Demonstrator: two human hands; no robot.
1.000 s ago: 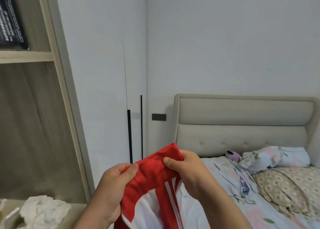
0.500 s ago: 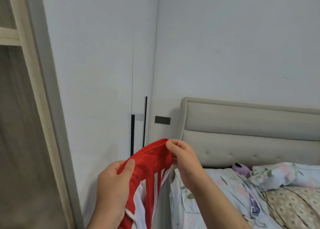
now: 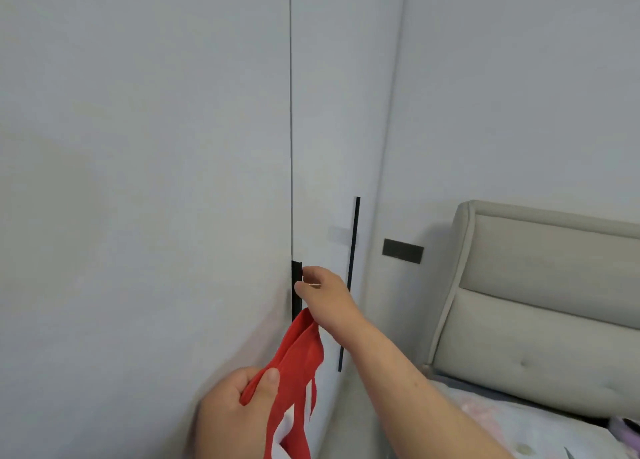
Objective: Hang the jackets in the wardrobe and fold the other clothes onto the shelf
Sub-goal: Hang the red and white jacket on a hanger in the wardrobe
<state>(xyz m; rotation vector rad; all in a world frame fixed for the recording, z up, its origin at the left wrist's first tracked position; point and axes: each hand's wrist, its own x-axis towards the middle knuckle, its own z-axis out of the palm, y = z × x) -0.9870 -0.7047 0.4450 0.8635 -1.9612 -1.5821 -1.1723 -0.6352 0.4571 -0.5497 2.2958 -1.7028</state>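
At lower centre the left hand [image 3: 239,413] pinches the red jacket [image 3: 298,361] (white stripes showing) under its thumb. Just above, the right hand [image 3: 325,295] curls its fingers round the wardrobe door's [image 3: 173,181] black handle [image 3: 296,302].

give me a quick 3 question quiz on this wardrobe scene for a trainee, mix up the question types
1. True or false: the left hand grips the red jacket.
2. Multiple choice: what have the fingers of the right hand reached? A) the black handle at the door seam B) a coat hanger C) a drawer knob
3. Short answer: are the wardrobe doors in view open or closed?

Key: 1 true; 2 A; 3 closed, so the jacket cannot be hung yet.
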